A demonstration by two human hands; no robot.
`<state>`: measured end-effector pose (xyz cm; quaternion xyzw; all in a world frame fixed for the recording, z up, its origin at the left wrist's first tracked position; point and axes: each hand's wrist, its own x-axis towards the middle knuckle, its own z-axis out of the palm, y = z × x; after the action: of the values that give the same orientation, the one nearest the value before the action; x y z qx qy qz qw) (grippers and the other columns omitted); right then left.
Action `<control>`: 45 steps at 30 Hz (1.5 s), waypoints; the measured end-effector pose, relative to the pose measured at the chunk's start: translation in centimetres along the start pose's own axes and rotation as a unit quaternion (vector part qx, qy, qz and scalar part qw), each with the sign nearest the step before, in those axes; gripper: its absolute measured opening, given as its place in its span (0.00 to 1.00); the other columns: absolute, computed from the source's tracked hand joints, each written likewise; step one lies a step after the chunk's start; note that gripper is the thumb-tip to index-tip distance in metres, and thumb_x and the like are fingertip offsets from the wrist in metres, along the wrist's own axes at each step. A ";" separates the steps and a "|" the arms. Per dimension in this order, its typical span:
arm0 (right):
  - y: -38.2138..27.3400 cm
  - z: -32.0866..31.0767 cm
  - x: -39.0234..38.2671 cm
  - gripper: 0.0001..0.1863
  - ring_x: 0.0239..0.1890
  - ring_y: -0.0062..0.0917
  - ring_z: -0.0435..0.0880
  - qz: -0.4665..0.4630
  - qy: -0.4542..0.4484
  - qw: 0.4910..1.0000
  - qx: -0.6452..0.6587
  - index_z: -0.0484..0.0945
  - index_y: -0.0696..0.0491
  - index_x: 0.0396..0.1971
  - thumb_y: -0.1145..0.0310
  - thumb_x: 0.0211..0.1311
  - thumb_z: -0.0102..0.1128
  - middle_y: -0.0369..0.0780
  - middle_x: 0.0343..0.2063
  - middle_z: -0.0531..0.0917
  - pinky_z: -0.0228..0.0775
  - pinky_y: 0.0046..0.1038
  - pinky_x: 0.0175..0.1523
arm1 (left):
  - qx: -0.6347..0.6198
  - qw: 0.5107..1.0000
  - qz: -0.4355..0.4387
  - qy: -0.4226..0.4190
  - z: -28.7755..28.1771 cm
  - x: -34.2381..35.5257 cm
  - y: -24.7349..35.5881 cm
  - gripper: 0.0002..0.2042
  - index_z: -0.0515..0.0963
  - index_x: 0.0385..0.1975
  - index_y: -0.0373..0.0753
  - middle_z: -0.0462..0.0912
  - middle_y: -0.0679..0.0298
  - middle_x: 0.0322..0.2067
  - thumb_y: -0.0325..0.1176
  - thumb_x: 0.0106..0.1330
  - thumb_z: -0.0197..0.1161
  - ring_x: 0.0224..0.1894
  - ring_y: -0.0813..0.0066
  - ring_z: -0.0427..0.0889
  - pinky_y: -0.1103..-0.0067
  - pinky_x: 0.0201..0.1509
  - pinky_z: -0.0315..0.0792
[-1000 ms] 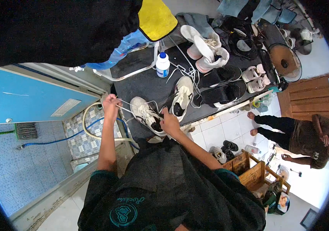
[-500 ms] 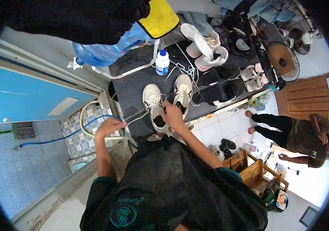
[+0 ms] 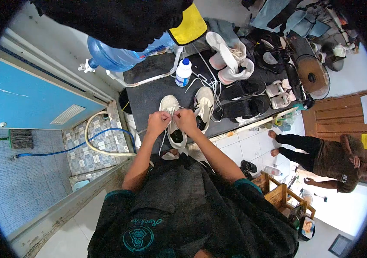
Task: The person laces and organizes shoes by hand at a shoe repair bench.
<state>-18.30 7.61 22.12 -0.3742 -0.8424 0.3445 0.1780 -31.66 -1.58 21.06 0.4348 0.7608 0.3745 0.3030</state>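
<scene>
A cream sneaker (image 3: 168, 102) stands on the dark tabletop, its toe pointing away from me. My left hand (image 3: 159, 122) pinches a white shoelace (image 3: 163, 141) over the shoe's lacing, and a loose length hangs down beside the shoe. Close by, my right hand (image 3: 186, 121) is closed at the same lacing, its fingertips together on the lace; the exact grip is partly hidden. To the right stands the matching sneaker (image 3: 204, 104), cream with black stripes and a dark inside, touched by neither hand.
Beyond the shoes stand a white bottle with a blue cap (image 3: 183, 73) and a large blue water jug (image 3: 110, 56) on a white rack. White high-tops (image 3: 230, 64), black shoes (image 3: 243, 107) and a fan (image 3: 312, 75) fill the right. Another person (image 3: 334, 157) is at far right.
My left hand has come right and up from beside the table edge to the shoe's lacing. My right hand has shifted slightly up, and both hands now meet over the lace.
</scene>
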 end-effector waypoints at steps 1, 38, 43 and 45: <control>0.0 0.0 0.0 0.06 0.28 0.44 0.82 0.006 0.003 1.000 0.017 0.80 0.59 0.20 0.71 0.48 0.63 0.48 0.21 0.81 0.74 0.41 0.37 | -0.018 0.999 -0.027 -0.013 -0.1 0.0 0.1 0.08 0.84 0.31 0.37 0.85 0.59 0.24 0.33 0.54 0.68 0.25 0.70 0.85 0.77 0.34 0.78; 2.7 1.1 1.2 0.08 0.20 0.23 0.77 -0.006 -0.080 0.982 0.171 0.74 0.57 0.20 0.69 0.45 0.61 0.39 0.17 0.77 0.68 0.26 0.29 | 0.260 0.952 0.162 0.004 -1.0 1.4 0.4 0.06 0.77 0.27 0.40 0.82 0.57 0.27 0.28 0.49 0.61 0.32 0.58 0.83 0.65 0.35 0.76; 3.1 2.3 0.6 0.08 0.21 0.19 0.76 0.048 -0.038 0.980 0.188 0.75 0.56 0.20 0.67 0.47 0.62 0.37 0.17 0.77 0.67 0.25 0.29 | 0.279 0.949 0.130 0.068 -0.8 1.0 1.2 0.03 0.78 0.24 0.42 0.82 0.58 0.28 0.29 0.50 0.59 0.32 0.58 0.82 0.64 0.36 0.76; 3.2 2.9 -0.1 0.08 0.21 0.18 0.76 0.080 -0.013 0.975 0.209 0.75 0.56 0.21 0.68 0.48 0.62 0.36 0.17 0.78 0.67 0.25 0.28 | 0.256 0.957 0.107 0.082 -0.7 0.3 0.7 0.02 0.78 0.23 0.41 0.82 0.58 0.27 0.30 0.52 0.59 0.31 0.59 0.82 0.65 0.35 0.76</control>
<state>-18.20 7.84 17.79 -0.3902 -0.7217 0.5308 0.2127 -32.02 -1.23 21.97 0.5443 0.8026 0.2320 0.0760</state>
